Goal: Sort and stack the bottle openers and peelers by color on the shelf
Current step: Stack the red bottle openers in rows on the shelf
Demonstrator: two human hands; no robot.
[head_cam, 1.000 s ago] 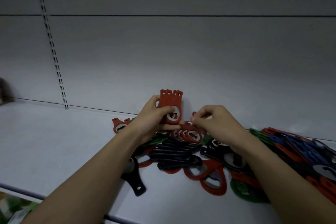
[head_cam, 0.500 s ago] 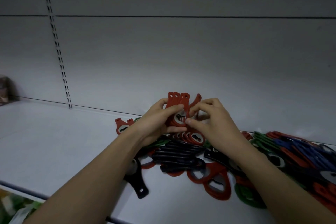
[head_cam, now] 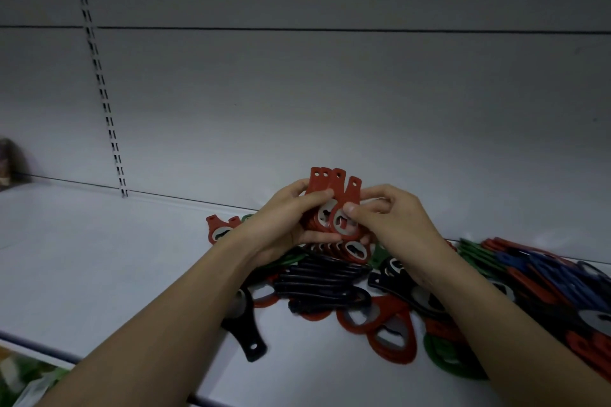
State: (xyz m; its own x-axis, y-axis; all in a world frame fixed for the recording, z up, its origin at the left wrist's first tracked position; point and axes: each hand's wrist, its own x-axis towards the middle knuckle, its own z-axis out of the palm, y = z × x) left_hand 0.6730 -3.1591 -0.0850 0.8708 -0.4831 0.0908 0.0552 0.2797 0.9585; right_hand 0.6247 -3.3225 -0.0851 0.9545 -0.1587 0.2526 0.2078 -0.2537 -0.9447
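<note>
My left hand [head_cam: 284, 225] grips a small stack of red bottle openers [head_cam: 319, 183] upright above the white shelf [head_cam: 99, 258]. My right hand [head_cam: 393, 221] pinches another red opener [head_cam: 350, 200] and holds it against the front of that stack. Below my hands lies a row of red openers [head_cam: 355, 249] and a mixed pile: dark blue peelers [head_cam: 324, 284], red peelers [head_cam: 390, 324], a black opener [head_cam: 246, 330] and green pieces [head_cam: 446, 360].
Two red openers [head_cam: 218, 230] lie at the back left of the pile. A heap of blue, red and green tools [head_cam: 545, 277] fills the right side. A slotted upright [head_cam: 99, 76] runs up the back wall. The shelf's front edge [head_cam: 39, 347] is near my left forearm.
My right hand picked a red opener from the row and brought it up to the stack in my left hand. The stack stayed raised.
</note>
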